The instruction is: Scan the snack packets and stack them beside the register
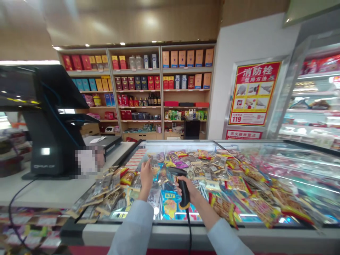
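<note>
My right hand [187,187] is wrapped round the grip of a black barcode scanner [183,193], its head pointing left and its cable hanging down over the front edge. To the left, my raised left hand [146,175] pinches a small clear-and-brown snack packet [153,160], partly hidden by the fingers. Both hands are over the glass top of a chest freezer [127,227], which is strewn with snack packets. A blue snack bag [170,203] shows below the scanner. Red-and-yellow noodle snack packets [221,209] lie to the right, and brown-and-clear packets [106,196] are heaped at left.
A black checkout terminal [53,134] stands on the white counter [53,193] at left, with a cable trailing down. Behind are shelves [160,74] of boxed goods. A red fire-hydrant sign [253,94] hangs on the wall; a refrigerated display [313,111] is at right.
</note>
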Motion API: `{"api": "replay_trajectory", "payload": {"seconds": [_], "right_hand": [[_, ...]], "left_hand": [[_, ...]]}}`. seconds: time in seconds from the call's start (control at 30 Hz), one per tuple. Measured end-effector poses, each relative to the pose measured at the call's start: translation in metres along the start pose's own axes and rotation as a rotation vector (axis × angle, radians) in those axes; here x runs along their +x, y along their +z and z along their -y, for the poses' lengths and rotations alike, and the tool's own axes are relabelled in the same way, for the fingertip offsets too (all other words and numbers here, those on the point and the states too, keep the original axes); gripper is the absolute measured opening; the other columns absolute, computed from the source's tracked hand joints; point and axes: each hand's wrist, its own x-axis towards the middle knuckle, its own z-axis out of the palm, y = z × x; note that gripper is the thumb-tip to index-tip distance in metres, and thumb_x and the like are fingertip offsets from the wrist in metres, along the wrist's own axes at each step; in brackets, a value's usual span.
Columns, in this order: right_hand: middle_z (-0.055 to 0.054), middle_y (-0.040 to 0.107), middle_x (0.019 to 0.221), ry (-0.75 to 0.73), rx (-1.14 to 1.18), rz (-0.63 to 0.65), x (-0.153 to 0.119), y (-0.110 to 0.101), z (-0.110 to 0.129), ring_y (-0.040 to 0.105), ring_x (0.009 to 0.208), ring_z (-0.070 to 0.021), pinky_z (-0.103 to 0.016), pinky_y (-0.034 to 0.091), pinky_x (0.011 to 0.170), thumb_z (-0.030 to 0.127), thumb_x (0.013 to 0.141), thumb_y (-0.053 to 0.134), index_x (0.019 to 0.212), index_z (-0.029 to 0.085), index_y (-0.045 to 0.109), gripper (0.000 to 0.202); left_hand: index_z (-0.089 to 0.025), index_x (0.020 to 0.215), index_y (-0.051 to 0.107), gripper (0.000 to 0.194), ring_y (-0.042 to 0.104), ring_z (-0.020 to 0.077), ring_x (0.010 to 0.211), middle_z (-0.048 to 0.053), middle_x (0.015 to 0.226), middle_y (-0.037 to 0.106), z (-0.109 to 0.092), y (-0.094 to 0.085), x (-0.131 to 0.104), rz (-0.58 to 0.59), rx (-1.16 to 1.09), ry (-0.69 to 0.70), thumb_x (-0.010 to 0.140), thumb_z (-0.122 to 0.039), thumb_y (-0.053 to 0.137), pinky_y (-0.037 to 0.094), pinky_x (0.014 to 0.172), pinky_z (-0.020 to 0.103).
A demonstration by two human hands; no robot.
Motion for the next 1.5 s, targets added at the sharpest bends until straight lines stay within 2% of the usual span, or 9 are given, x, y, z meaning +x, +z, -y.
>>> {"api": "replay_trajectory", "payload": {"seconds": [0.33,0.73,0.93,1.03,1.17,1.27,1.33,1.4,1.5], "right_hand": [[0.006,0.053,0.056,0.027,0.002,0.049,-0.006,0.002,-0.005,0.041,0.037,-0.0057,-0.02,0.03,0.035,0.032,0.065,0.064,0.073,0.018,0.053,0.02],[0.004,0.054,0.055,-0.014,0.039,0.099,-0.004,-0.011,-0.009,0.043,0.036,-0.0064,-0.019,0.032,0.034,0.03,0.067,0.063,0.072,0.017,0.055,0.016],[0.004,0.052,0.053,-0.006,0.026,0.047,-0.007,-0.002,-0.007,0.042,0.037,-0.0066,-0.019,0.032,0.034,0.027,0.066,0.062,0.07,0.018,0.053,0.013],[0.004,0.052,0.053,-0.021,0.012,0.056,-0.007,0.008,-0.001,0.042,0.037,-0.0073,-0.019,0.034,0.034,0.025,0.069,0.062,0.07,0.018,0.053,0.012],[0.001,0.054,0.057,-0.056,0.028,0.104,0.001,0.027,0.006,0.044,0.039,-0.0077,-0.02,0.036,0.036,0.024,0.07,0.061,0.07,0.017,0.053,0.011],[0.001,0.054,0.058,-0.117,0.079,0.124,0.013,0.049,0.001,0.043,0.04,-0.0076,-0.02,0.036,0.036,0.025,0.069,0.061,0.071,0.017,0.054,0.01],[0.001,0.056,0.06,-0.162,0.119,0.142,0.022,0.064,-0.01,0.042,0.04,-0.0073,-0.02,0.036,0.036,0.025,0.068,0.061,0.073,0.017,0.056,0.01],[0.001,0.056,0.062,-0.16,0.14,0.167,0.032,0.077,-0.027,0.042,0.04,-0.0073,-0.02,0.036,0.036,0.025,0.067,0.061,0.074,0.018,0.056,0.011],[0.001,0.057,0.062,-0.128,0.152,0.17,0.046,0.088,-0.055,0.043,0.04,-0.0073,-0.02,0.036,0.037,0.027,0.067,0.061,0.075,0.018,0.056,0.013]], "left_hand": [[-0.025,0.13,0.053,0.043,0.059,0.0151,0.09,0.006,0.104,0.058,-0.002,-0.005,-0.004,0.011,-0.04,0.156,0.092,-0.02,0.035,0.046,0.078,0.025],[-0.026,0.132,0.051,0.044,0.058,0.0166,0.094,0.007,0.106,0.057,-0.002,-0.007,-0.005,0.054,-0.027,0.135,0.092,-0.019,0.034,0.045,0.085,0.028],[-0.022,0.13,0.054,0.043,0.059,0.0175,0.091,0.008,0.102,0.057,-0.007,-0.013,0.0,0.056,-0.008,0.052,0.092,-0.019,0.034,0.046,0.083,0.029],[-0.021,0.128,0.056,0.043,0.058,0.0187,0.094,0.009,0.106,0.058,-0.013,-0.033,0.016,0.017,0.012,0.018,0.089,-0.017,0.037,0.045,0.085,0.03],[-0.017,0.123,0.06,0.042,0.059,0.0199,0.088,0.01,0.1,0.059,-0.008,-0.081,0.048,-0.013,0.058,0.031,0.087,-0.016,0.04,0.046,0.084,0.032],[-0.016,0.122,0.061,0.042,0.059,0.0205,0.086,0.01,0.098,0.059,0.019,-0.12,0.06,-0.099,0.108,-0.016,0.086,-0.018,0.039,0.046,0.085,0.033],[-0.017,0.121,0.062,0.041,0.059,0.0212,0.087,0.01,0.098,0.06,0.045,-0.14,0.057,-0.145,0.146,-0.078,0.086,-0.02,0.04,0.045,0.086,0.035],[-0.016,0.119,0.062,0.04,0.059,0.0225,0.087,0.012,0.098,0.062,0.07,-0.153,0.048,-0.162,0.206,-0.16,0.087,-0.022,0.04,0.045,0.086,0.037],[-0.015,0.114,0.065,0.038,0.058,0.0271,0.093,0.016,0.1,0.063,0.094,-0.161,0.03,-0.133,0.425,-0.271,0.089,-0.027,0.039,0.044,0.085,0.043]]}}
